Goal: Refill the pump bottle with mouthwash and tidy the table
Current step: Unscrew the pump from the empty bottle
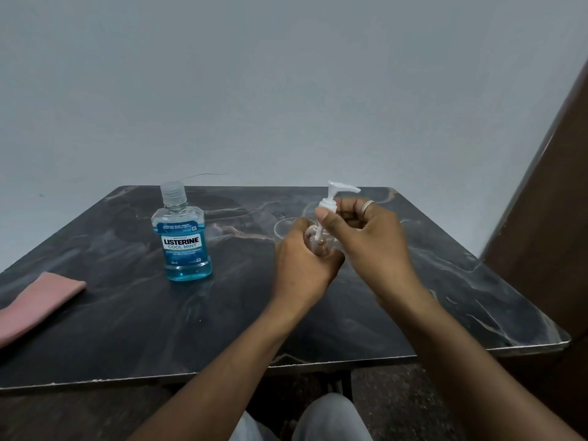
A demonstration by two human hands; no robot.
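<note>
Pump bottle (pixel 313 240), clear, held over the table (pixel 159 329) right of centre, well in from the chipped near edge. Left hand (pixel 302 265) curls round its body; right hand (pixel 366 237) just above pinches the white pump head (pixel 334 194) at the collar, dip tube showing between. Pink cloth (pixel 38 303) at near-left edge. Mouthwash bottle (pixel 183 243), capped, upright farther left, well apart from the hands, bare tabletop between. Far edge meets wall (pixel 286 90); brown panel (pixel 547 202) crowds the right

I can see little of the pump bottle (pixel 327 206): the left hand (pixel 300 265) covers its clear body. The pink cloth (pixel 38 303) runs off the left edge. The small print on the mouthwash bottle (pixel 182 243) is unreadable.
</note>
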